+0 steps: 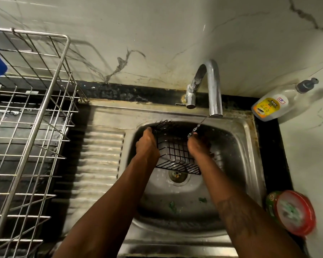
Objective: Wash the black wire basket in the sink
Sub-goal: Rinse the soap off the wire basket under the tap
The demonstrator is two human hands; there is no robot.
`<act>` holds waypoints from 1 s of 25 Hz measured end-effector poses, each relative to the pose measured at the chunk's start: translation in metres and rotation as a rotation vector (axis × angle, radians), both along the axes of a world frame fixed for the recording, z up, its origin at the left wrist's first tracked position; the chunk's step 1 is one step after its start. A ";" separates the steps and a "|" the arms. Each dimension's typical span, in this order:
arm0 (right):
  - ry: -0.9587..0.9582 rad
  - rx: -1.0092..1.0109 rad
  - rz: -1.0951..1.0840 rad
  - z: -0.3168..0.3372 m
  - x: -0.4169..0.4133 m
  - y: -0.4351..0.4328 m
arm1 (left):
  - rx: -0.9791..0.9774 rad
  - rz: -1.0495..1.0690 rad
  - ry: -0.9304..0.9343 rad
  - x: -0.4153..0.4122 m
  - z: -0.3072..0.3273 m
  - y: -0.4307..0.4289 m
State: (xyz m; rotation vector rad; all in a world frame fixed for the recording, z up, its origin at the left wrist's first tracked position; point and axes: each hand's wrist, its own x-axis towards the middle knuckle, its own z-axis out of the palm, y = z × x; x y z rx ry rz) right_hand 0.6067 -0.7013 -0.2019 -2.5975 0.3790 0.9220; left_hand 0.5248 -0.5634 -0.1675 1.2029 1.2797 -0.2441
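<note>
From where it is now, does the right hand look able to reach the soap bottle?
Probably yes, once it lets go: the right hand grips the basket, as does the left hand. Nothing stands between it and the soap bottle, which lies on the counter right of the tap.

Steel dish rack [43,110] left; soap btl [272,107], red-lid tub [295,213] right.

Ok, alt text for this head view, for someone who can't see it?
The left hand and right hand hold a black wire basket in the sink under a thin stream from the tap. A dish rack stands left; a soap bottle and red-lidded tub sit right.
</note>
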 end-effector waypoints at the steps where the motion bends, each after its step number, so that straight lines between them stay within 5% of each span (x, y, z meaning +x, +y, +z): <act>1: -0.030 0.007 -0.066 -0.003 0.002 -0.005 | 0.099 0.016 0.084 -0.002 -0.003 0.000; 4: -0.038 0.000 -0.212 0.000 0.002 0.002 | 0.099 0.187 0.205 0.001 0.005 -0.004; 10: -0.118 0.228 -0.172 0.024 -0.064 0.063 | 0.100 0.333 0.184 -0.004 -0.001 -0.012; 18: -0.072 0.154 -0.622 -0.006 0.020 0.016 | 0.193 0.171 0.145 0.009 0.014 -0.027; 25: -0.162 0.278 -0.278 0.038 -0.033 0.060 | 0.184 0.200 0.185 0.006 0.014 -0.027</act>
